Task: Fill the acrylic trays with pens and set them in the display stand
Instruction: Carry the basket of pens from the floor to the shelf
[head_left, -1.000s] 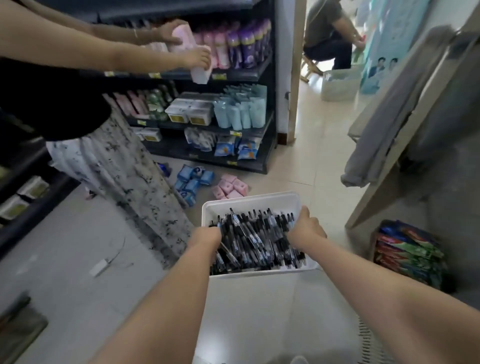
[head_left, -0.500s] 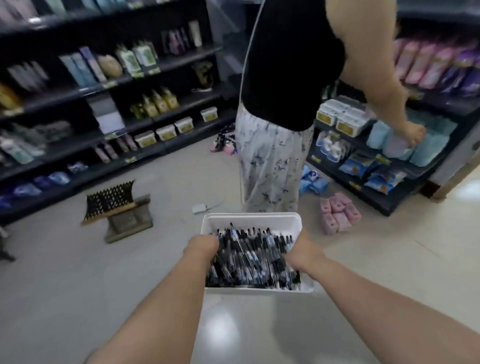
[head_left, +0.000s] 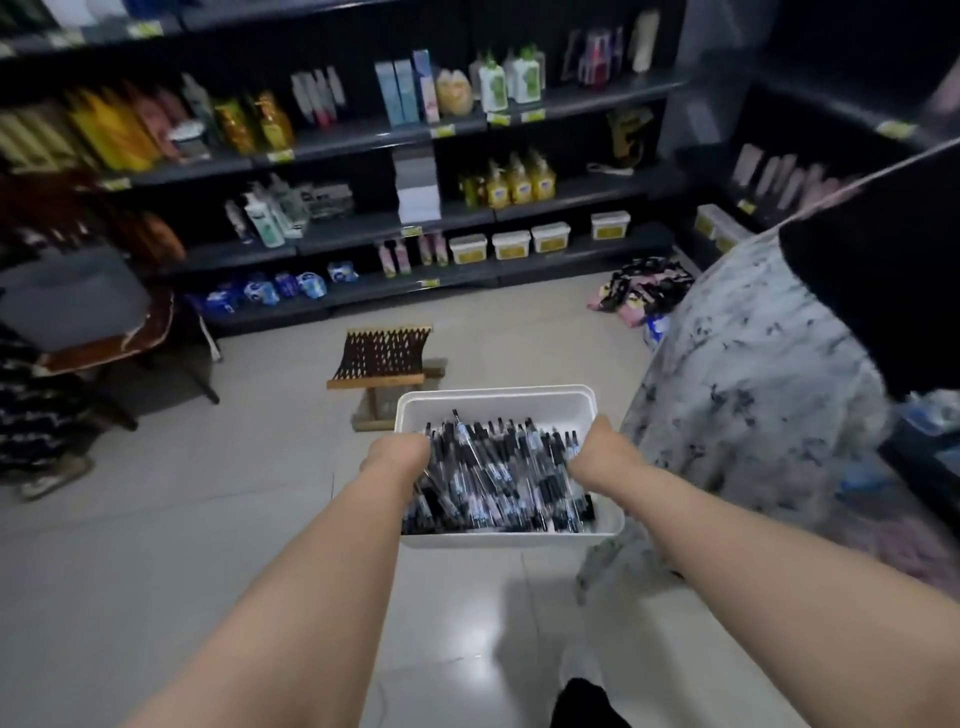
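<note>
Arms: both bare forearms stretched straight out ahead, with the load between them.
Left hand (head_left: 397, 457): clamped on the left wall of the white bin (head_left: 493, 397), knuckles up, fingers curled over the rim, their tips out of sight.
Right hand (head_left: 602, 456): same story on the right wall, curled tight round the rim, fingertips hidden too.
White bin: carried in the air, clear of the tiled floor (head_left: 208, 519), held by both side walls.
Pens (head_left: 498, 478): a thick heap of clear pens with black caps, piled loose in the near half of the bin; the far end shows bare white.
Person alongside: just right of the bin, a grey patterned skirt (head_left: 753, 389) and a black top (head_left: 883, 291). Whether the skirt touches the bin, I cannot tell.
Stool (head_left: 384, 356): a small wooden one with a woven seat, on the floor just beyond the bin.
Chair (head_left: 78, 312): off to the left, with a grey cushion on it.
Shelving (head_left: 363, 140): dark racks across the back, with yellow bottles (head_left: 514, 182), white tubs (head_left: 511, 244) below them and blue packs (head_left: 280, 286) on the lowest shelf.
</note>
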